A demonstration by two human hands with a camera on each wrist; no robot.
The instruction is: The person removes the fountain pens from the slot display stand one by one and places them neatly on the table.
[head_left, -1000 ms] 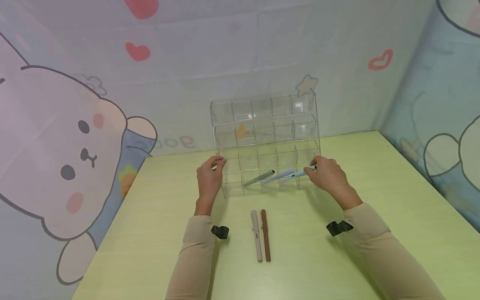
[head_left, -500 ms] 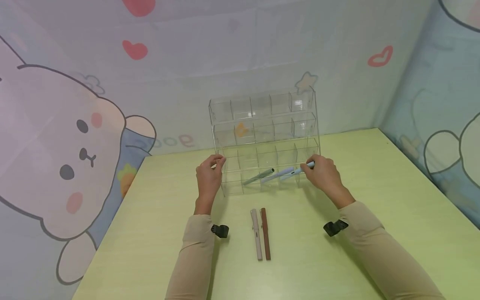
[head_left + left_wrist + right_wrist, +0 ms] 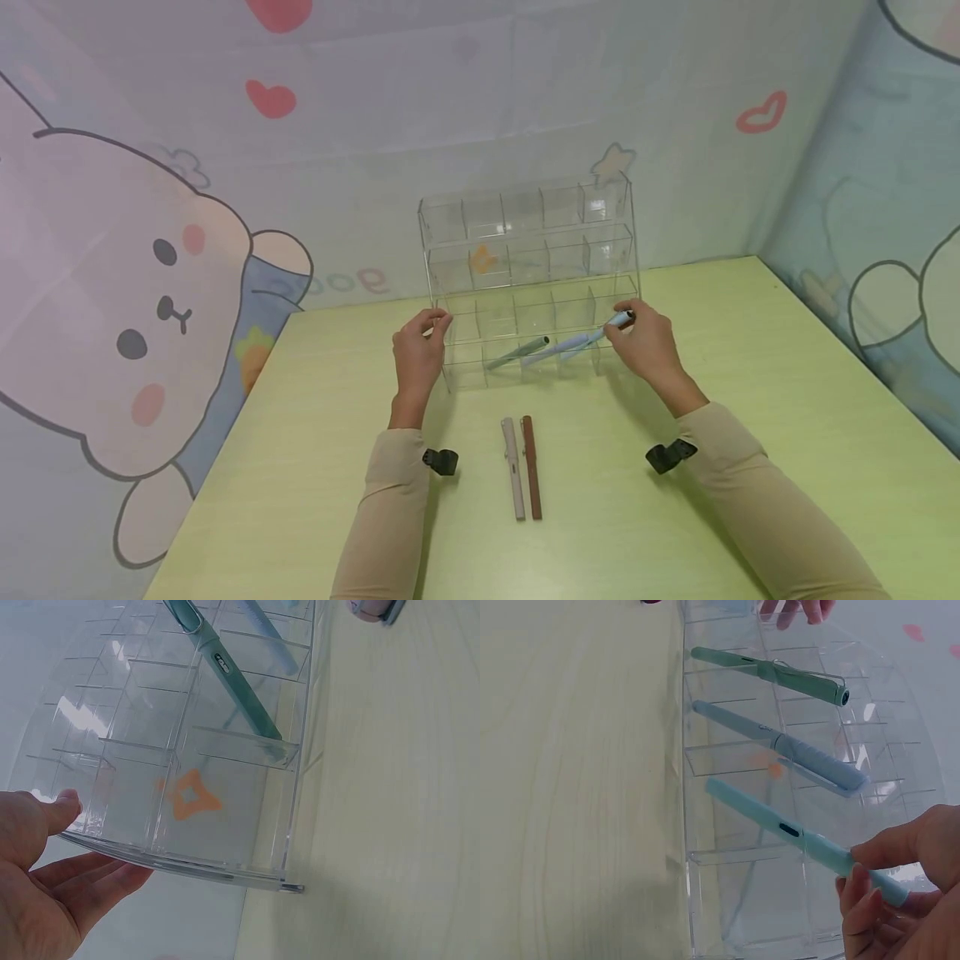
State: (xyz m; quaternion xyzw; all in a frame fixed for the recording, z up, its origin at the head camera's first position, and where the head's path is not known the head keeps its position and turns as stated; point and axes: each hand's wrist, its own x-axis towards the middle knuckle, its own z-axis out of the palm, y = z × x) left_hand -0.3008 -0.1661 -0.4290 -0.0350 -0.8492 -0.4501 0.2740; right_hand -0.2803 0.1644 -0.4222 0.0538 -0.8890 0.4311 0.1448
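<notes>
A clear acrylic organizer [image 3: 528,279] with rows of small compartments stands upright on the yellow-green desk [image 3: 750,400], close to the desk's far edge and about midway between its left and right edges.

The left hand [image 3: 418,354] holds the organizer's left side wall; in the left wrist view the thumb [image 3: 56,814] lies on the clear wall and the other fingers [image 3: 90,874] are loosely spread beneath its edge.

The right hand [image 3: 647,342] pinches the back end of a light blue pen [image 3: 802,841] between thumb and fingertips [image 3: 859,889]. The pen slants down to the left, its tip resting inside a compartment of the lowest row, toward the organizer's right side.

2 more pens already lean in that same row: a lavender-blue pen [image 3: 780,742] just left of the held one, and a green pen [image 3: 769,673] left of that. All 3 slant the same way and stay apart from each other.

On the bare desk in front of the organizer, nearer the front edge, a beige pen [image 3: 513,471] and a brown pen [image 3: 532,468] lie side by side, just touching or nearly so, pointing away from the person. Both forearms wear beige sleeves [image 3: 757,492].
</notes>
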